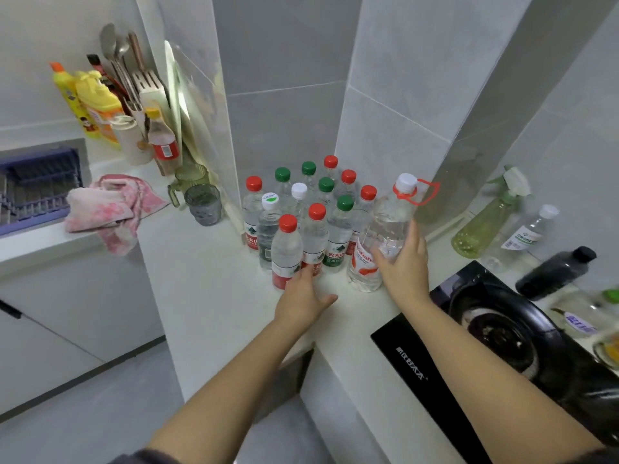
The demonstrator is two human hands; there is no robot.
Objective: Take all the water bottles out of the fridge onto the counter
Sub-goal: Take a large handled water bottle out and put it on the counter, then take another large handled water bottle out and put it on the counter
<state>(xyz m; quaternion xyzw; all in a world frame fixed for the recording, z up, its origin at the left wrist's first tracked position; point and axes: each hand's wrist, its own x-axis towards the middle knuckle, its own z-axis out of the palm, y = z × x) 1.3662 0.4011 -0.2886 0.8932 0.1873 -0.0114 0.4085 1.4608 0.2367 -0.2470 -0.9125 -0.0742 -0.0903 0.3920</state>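
Water bottles of clear plastic, capped red, green and white, stand clustered in the white counter corner. Right hand wraps a larger white-capped bottle beside them; left hand, fingers loosely spread, touches the front red-capped bottle.

The big bottle carries a red label that reads "Wahaha" only in part, the right hand covering the rest. A white cap bears "C'estbon" in small green print. Several small bottles show red or green labels with the Chinese characters 农夫山, clearest on a green-capped bottle. The hob has white Chinese lettering, too skewed to read.
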